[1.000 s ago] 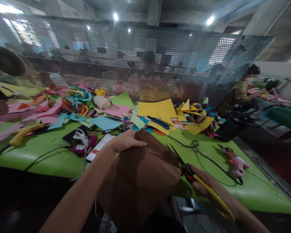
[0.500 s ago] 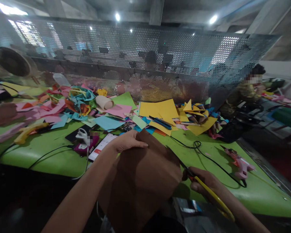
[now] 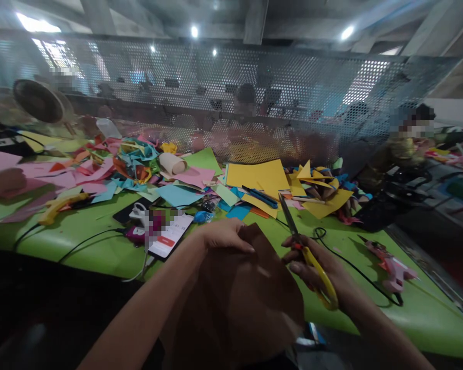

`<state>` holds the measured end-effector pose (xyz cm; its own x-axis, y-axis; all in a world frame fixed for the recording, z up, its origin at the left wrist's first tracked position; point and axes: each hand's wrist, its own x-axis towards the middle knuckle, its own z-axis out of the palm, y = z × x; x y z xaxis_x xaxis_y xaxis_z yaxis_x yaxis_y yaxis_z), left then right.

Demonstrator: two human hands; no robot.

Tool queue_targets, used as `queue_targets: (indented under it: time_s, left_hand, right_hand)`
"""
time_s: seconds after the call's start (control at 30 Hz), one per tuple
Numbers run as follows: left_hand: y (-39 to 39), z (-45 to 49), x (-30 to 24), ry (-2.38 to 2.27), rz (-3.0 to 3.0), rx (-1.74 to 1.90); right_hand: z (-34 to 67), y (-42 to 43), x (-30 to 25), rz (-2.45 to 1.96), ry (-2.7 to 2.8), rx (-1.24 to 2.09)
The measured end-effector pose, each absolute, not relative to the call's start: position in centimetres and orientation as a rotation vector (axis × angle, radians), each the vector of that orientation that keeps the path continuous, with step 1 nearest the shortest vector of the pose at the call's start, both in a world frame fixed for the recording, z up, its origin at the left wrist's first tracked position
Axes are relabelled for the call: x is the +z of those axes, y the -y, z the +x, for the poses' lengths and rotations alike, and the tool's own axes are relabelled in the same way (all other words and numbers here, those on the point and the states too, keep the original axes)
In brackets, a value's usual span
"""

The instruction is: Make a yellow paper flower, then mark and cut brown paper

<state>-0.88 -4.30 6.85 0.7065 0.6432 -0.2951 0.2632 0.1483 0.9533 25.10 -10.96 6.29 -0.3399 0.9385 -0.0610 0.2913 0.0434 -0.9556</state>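
Note:
My left hand point(image 3: 227, 236) pinches the top edge of a large brown sheet of paper point(image 3: 250, 298), thumb in front. The sheet hangs over the table's front edge towards my lap. Just right of it, my right hand point(image 3: 312, 262) grips yellow-handled scissors point(image 3: 293, 221). Their blades point up and away from me, apart from the paper. Behind my left wrist lies a phone point(image 3: 172, 236) with a lit screen, beside a purple power block point(image 3: 139, 231) with a white plug in it.
Coloured paper scraps point(image 3: 135, 159) and yellow sheets point(image 3: 258, 174) cover the back of the green table point(image 3: 355, 308). A pink glue gun point(image 3: 393, 270) lies right, a yellow one point(image 3: 59, 208) left. A co-worker's hand point(image 3: 3, 185) rests at far left. Behind stands a perforated metal screen point(image 3: 200, 103).
The scissors have come off the brown paper's edge and swung upright, with my right hand higher. My left hand still holds the sheet. The whole view has shifted slightly.

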Motion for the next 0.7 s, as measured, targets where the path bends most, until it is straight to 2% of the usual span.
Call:
queue_targets:
  time_s: [0.13, 0.33, 0.7]
  left_hand:
    - [4.1, -0.2, 6.8, -0.849, 1.579, 0.276]
    - [4.3, -2.7, 6.6, -0.977, 1.634, 0.43]
    - [4.8, -4.3, 6.7, -1.02, 1.489, 0.482]
  right_hand:
    - [23.2, 10.1, 5.6, -1.21, 1.473, 1.371]
    - [23.7, 9.9, 4.8, -1.244, 1.296, 1.241]
    - [27.9, 13.3, 5.4, -1.406, 1.827, 1.246]
